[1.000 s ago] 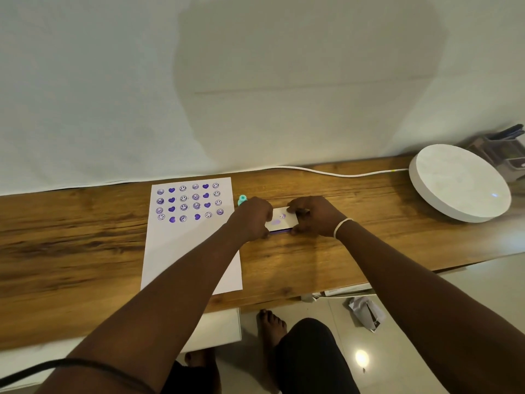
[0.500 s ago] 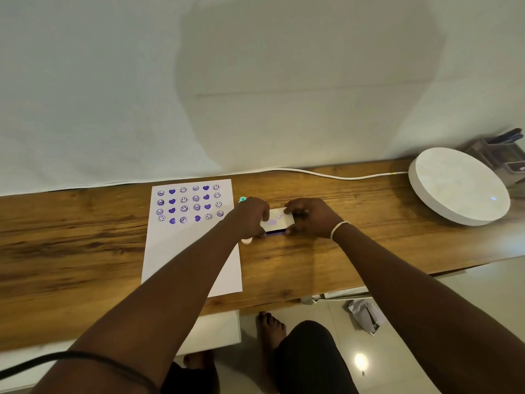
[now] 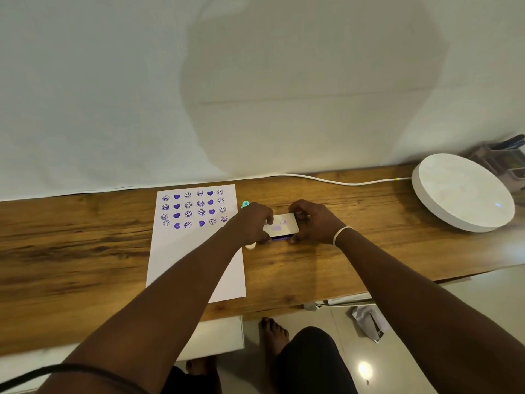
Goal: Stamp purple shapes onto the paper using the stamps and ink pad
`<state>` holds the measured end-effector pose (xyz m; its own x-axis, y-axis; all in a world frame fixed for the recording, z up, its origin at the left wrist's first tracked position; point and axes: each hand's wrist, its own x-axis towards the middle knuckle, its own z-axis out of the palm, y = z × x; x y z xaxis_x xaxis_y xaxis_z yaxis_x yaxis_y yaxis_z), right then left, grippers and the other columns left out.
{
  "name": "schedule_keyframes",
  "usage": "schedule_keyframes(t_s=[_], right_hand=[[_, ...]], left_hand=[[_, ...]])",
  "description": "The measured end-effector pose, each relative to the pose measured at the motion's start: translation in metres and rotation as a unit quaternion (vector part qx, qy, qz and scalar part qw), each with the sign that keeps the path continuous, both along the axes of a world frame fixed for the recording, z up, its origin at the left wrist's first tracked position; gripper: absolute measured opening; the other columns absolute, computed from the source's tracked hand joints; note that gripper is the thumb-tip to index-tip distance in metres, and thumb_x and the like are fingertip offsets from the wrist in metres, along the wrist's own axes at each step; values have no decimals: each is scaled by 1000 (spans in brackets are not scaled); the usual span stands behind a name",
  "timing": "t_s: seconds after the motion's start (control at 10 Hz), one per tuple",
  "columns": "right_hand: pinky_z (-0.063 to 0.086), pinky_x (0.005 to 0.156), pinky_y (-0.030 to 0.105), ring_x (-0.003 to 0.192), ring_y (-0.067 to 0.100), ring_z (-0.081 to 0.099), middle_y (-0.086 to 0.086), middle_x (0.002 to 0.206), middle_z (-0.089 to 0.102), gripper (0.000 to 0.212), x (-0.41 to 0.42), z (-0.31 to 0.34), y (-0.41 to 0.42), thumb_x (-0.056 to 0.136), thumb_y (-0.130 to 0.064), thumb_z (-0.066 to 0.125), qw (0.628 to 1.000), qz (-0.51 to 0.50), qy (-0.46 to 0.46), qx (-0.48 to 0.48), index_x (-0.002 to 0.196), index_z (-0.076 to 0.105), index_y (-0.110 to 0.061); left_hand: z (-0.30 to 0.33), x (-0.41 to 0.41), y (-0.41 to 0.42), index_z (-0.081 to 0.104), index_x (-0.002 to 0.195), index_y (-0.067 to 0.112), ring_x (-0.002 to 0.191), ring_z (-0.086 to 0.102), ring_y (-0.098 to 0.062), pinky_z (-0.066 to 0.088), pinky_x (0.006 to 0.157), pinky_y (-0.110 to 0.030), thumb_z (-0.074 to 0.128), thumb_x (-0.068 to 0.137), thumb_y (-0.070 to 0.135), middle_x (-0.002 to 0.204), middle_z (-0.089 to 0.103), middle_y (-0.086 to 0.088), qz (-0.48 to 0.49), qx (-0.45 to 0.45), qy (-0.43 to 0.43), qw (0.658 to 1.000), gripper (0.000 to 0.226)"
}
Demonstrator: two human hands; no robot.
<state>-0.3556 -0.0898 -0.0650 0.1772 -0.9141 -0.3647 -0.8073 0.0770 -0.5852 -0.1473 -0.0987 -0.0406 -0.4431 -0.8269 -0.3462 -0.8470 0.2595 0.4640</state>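
Observation:
A white sheet of paper [image 3: 196, 251] lies on the wooden desk [image 3: 312, 268], its top part filled with rows of purple hearts and smiley faces. Right of it sits the ink pad case [image 3: 282, 226], white lid stained purple, with a purple strip showing along its near edge. My left hand [image 3: 252, 223] grips the case's left end and my right hand [image 3: 315, 223] grips its right end. A teal stamp [image 3: 245, 205] peeks out behind my left hand, and a white stamp [image 3: 250, 245] lies just under it.
A round white disc [image 3: 463, 191] rests at the desk's right end, with a white cable [image 3: 341, 181] running along the wall to it. A dark holder with pens [image 3: 502, 157] stands behind the disc. Crumpled paper [image 3: 368, 322] lies on the floor below.
Both hands stay on the ink pad case. The white stamp has come into view under my left hand, and the purple strip at the case's near edge shows more.

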Motion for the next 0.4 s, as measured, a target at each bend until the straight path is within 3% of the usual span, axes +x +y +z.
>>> schedule_keyframes(t_s=[0.2, 0.3, 0.4], right_hand=[[46, 86, 23, 122, 20, 53, -1, 136, 56, 94, 1, 5, 8, 52, -37, 94, 1000, -9, -2, -11, 132, 46, -28], [44, 90, 25, 121, 19, 53, 0, 137, 55, 96, -3, 13, 16, 52, -36, 94, 999, -10, 1, -39, 135, 47, -24], [47, 91, 28, 116, 17, 54, -1, 136, 54, 91, 1, 34, 29, 56, -40, 92, 998, -1, -1, -65, 134, 49, -23]], left_hand=[[17, 18, 8, 67, 104, 15, 105, 59, -22, 48, 79, -30, 81, 75, 21, 115, 64, -3, 9, -61, 48, 997, 33], [27, 39, 21, 67, 95, 18, 101, 60, -19, 49, 80, -31, 76, 77, 21, 105, 67, 2, 21, -105, 77, 991, 21], [44, 65, 37, 66, 97, 20, 101, 60, -15, 45, 85, -23, 72, 82, 31, 106, 67, 6, 50, -166, 75, 982, 19]])
